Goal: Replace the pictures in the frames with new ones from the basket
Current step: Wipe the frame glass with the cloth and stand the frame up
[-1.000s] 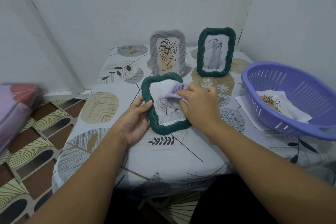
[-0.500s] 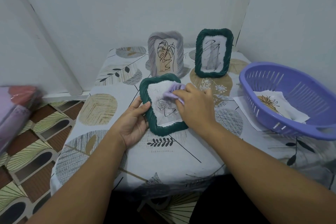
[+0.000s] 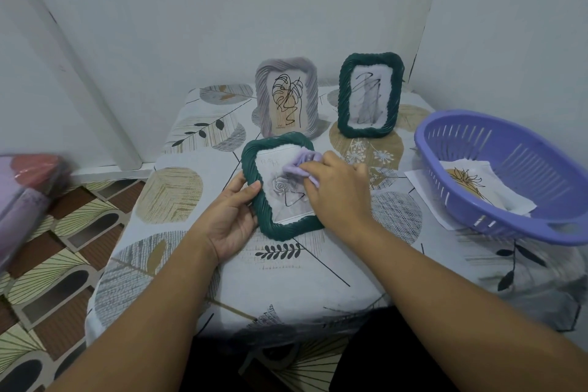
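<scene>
Step in hand: wiping the glass of the dark green rope-edged picture frame (image 3: 280, 191) lying flat near the front of the counter (image 3: 286, 280) under its leaf-print cloth; judged a cleaning pass within the swap, rose sketch showing under the glass.
Left hand (image 3: 230, 216): grip curled on the frame's left edge, thumb over the rope border, fingers tucked beneath; steadying, not lifting.
Right hand (image 3: 337, 191): grip clamped on a crumpled lilac cloth (image 3: 300, 162), pressing it on the upper right of the glass.
Standing frames: pale grey rope-edged frame with a leaf line drawing (image 3: 286, 99) behind, second dark green frame with a scribbled sketch (image 3: 370, 95) to its right, both upright.
Supply: purple slotted plastic basket (image 3: 509, 149) far right, a white print with a gold flower (image 3: 474, 188) inside, another white sheet (image 3: 420, 181) partly beneath the basket.
Next move calls for: probably finishing the wipe, then standing the frame up without smearing; whether this frame already has its new print, cannot tell.
</scene>
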A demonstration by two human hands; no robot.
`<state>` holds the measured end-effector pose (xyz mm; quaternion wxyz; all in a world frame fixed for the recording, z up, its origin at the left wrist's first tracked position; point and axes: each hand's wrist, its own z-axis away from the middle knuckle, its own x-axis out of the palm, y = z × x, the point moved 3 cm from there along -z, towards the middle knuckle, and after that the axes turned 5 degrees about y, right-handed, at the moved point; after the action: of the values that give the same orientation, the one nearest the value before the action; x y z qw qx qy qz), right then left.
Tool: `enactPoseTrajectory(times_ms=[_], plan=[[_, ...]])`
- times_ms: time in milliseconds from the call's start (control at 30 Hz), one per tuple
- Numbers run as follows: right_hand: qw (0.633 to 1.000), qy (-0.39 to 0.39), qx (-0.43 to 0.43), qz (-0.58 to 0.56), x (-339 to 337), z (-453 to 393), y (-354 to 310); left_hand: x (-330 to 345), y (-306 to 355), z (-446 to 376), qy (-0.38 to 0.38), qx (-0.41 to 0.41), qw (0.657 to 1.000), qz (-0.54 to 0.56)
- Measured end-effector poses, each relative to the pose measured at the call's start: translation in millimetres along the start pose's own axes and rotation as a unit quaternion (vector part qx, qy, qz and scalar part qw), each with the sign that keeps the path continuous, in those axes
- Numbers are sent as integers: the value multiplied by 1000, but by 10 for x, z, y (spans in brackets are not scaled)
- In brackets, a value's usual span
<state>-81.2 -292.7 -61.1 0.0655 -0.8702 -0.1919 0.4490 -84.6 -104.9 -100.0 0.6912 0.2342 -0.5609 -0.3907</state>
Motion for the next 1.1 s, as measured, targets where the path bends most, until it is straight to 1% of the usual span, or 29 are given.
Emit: enactPoseTrajectory(times_ms=[167, 267, 400, 500, 567, 667, 767, 833, 933, 1100], plan=[[999, 16, -11, -28, 7, 304, 57, 10, -3, 3, -6, -3, 1000, -8], [1000, 17, -6, -15, -1, 212, 77, 17, 4, 1, -3, 3, 1000, -8], [1000, -6, 4, -19, 41, 70, -43, 3, 0, 6, 1, 3, 1000, -2], [999, 0, -37, -33, 38, 278, -89, 7, 2, 8, -3, -2, 1000, -1], [998, 9, -51, -31, 20, 383, -32, 15, 1, 10, -4, -2, 1000, -2], [999, 18, -17, -25, 8, 251, 40, 26, 5, 13, 0, 3, 1000, -5], [999, 4, 2, -42, 47, 161, -40, 22, 9, 19, 3, 4, 1000, -1], [998, -6, -27, -52, 64, 253, -107, 21, 8, 18, 0, -1, 1000, -1], [997, 2, -61, -44, 49, 388, -88, 28, 15, 25, -5, -1, 1000, -2], [999, 9, -30, -28, 59, 133, -61, 32, 10, 28, -2, 4, 1000, -6]])
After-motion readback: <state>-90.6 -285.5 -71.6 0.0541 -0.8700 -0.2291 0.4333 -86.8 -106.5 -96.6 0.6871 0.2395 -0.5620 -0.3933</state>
